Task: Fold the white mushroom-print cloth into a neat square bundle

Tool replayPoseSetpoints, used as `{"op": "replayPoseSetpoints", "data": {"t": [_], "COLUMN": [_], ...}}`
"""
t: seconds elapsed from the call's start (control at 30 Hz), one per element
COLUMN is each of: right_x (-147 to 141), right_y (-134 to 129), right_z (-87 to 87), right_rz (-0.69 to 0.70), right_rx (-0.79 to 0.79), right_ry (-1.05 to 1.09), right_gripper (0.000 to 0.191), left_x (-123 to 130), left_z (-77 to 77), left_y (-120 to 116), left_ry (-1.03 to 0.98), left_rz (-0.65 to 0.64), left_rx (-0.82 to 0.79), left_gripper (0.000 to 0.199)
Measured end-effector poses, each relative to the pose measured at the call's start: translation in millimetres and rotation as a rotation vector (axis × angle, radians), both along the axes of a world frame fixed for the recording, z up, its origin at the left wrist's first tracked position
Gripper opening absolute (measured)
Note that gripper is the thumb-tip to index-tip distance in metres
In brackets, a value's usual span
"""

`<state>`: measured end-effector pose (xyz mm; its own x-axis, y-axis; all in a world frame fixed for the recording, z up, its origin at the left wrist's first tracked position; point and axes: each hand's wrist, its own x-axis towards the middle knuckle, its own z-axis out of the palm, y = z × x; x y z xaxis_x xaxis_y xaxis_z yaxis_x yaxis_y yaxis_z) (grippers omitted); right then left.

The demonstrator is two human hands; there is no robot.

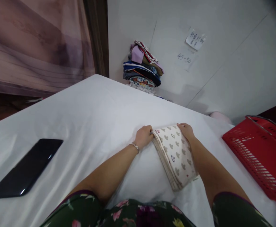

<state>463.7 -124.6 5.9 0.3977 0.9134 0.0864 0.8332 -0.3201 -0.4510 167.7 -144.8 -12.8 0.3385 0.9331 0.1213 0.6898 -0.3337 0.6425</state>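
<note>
A folded cream cloth (pixel 176 154) with grey mouse-head shapes lies in several layers on the white sheet in front of me. My left hand (pixel 144 137), a bracelet at its wrist, is closed on the cloth's far left corner. At the far right corner, my right hand (pixel 185 130) grips the edge, its thumb and fingers partly hidden behind the fabric. Whether the cloth is a garment or a blanket cannot be made out.
A black tray (pixel 27 170) lies on the white-covered surface (pixel 93 116) at left. To the right stands a red plastic basket (pixel 266 154) with a metal handle. Folded clothes (pixel 142 69) are stacked by the wall beyond the far edge. A pink curtain (pixel 38 44) hangs at left.
</note>
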Motion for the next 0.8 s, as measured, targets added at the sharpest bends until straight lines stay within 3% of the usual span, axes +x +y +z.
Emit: {"op": "replayPoseSetpoints", "data": {"t": [0.1,0.2,0.27,0.37,0.43,0.6,0.8], "right_x": [-5,-29,-56,-99,-120,-136,-137], "right_y": [-2,-13,-28,-53,-65,-68,-65], "right_z": [7.3,18.0,23.2,25.1,23.7,19.9,15.4], "right_rz": [0.004,0.042,0.166,0.432,0.518,0.552,0.513], "right_rx": [0.001,0.158,0.243,0.158,0.093,0.003,0.022], "right_ry": [-0.029,-0.097,-0.043,0.129,0.118,0.040,0.420], "right_gripper": [0.049,0.047,0.038,0.027,0.022,0.016,0.014], "left_x": [-1,-1,0,1,1,1,1], "left_z": [-0.7,0.0,0.6,0.5,0.0,-1.8,-3.9], "left_y": [0,0,0,0,-1,-2,-2], "left_ry": [-0.031,-0.055,-0.050,-0.069,-0.091,-0.102,-0.132], "left_rz": [-0.019,-0.056,-0.076,-0.069,-0.051,-0.038,-0.065], "left_rx": [0.007,0.018,0.024,0.036,0.046,0.052,0.087], "left_gripper": [0.019,0.027,0.021,0.015,0.015,0.014,0.028]}}
